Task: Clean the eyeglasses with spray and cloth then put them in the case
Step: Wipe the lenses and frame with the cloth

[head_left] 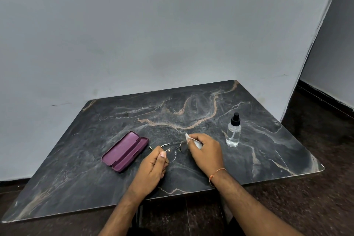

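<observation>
Right of the open case (125,151), the glasses (172,152) are gripped by the left hand (153,166) and wiped with a cloth (193,141) pinched in the right hand (206,151); casing is not yet done.

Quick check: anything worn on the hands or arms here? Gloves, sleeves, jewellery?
No gloves and no sleeves in view: both forearms are bare up to the frame edge. The right hand has a thin orange thread band around the wrist. The left hand and its wrist are bare, with no ring, watch or band visible. Fingernails are short and unpainted.
</observation>
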Motion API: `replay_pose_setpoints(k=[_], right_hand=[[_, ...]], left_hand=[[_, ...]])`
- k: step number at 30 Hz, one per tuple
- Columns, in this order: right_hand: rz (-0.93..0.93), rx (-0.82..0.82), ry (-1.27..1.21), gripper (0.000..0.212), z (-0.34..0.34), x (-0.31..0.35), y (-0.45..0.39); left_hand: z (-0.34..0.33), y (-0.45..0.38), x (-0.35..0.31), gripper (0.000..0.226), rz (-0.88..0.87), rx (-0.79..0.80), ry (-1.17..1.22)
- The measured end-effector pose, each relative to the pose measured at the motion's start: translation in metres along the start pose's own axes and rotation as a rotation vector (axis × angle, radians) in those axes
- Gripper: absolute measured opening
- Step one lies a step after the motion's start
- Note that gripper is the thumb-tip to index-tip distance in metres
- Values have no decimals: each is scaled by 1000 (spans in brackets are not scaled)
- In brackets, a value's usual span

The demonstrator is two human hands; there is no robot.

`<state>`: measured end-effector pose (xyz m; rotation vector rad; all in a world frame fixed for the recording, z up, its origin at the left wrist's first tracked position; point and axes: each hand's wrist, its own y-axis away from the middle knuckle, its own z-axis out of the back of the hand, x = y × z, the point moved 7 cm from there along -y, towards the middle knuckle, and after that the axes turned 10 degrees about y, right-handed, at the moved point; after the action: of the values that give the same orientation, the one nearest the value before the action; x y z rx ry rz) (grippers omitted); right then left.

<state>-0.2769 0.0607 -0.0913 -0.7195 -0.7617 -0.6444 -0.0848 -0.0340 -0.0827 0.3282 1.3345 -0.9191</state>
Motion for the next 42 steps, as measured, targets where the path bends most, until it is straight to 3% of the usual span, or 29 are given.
replay_pose_setpoints(k=[10,19,29,36,42], right_hand=[[240,99,2,16,-5,21,11],[46,1,50,11,-4,1,-1],[266,80,-76,19,-7,18,9],[15,34,15,13,-5,-3,1],[232,80,-28,19,-7,17,9]], left_hand=[[0,1,-4,46,-14,-18,8],[1,2,-4,42,-26,-27,-1],[1,2,-3,39,-5,-39,13],[3,1,-5,42,-32,-61,53],[8,-1,0,44,-26,-89,89]])
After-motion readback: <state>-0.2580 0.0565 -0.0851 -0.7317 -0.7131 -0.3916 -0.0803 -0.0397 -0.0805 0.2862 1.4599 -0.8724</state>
